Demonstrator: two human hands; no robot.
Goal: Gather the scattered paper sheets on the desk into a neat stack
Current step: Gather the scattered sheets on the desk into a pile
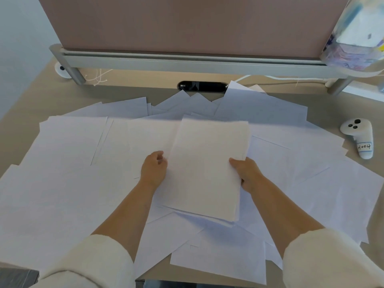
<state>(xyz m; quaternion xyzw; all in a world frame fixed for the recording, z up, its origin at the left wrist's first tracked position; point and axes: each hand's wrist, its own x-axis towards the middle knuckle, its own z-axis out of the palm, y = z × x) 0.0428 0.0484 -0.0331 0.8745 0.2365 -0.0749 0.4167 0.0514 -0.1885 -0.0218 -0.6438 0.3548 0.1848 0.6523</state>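
A squared-up stack of white sheets (205, 167) is lifted slightly above the middle of the desk. My right hand (248, 173) grips its right edge, thumb on top. My left hand (154, 167) presses against its left edge with curled fingers. Many loose white paper sheets (68, 175) lie scattered and overlapping across the desk, under and around the stack, reaching the front edge and both sides.
A white handheld controller (360, 137) with a written label lies at the right. A pink partition panel (182, 23) on a grey metal rail (187, 61) closes the back of the desk. A black cable port (201, 86) sits behind the sheets. A clear bag (353, 34) hangs at top right.
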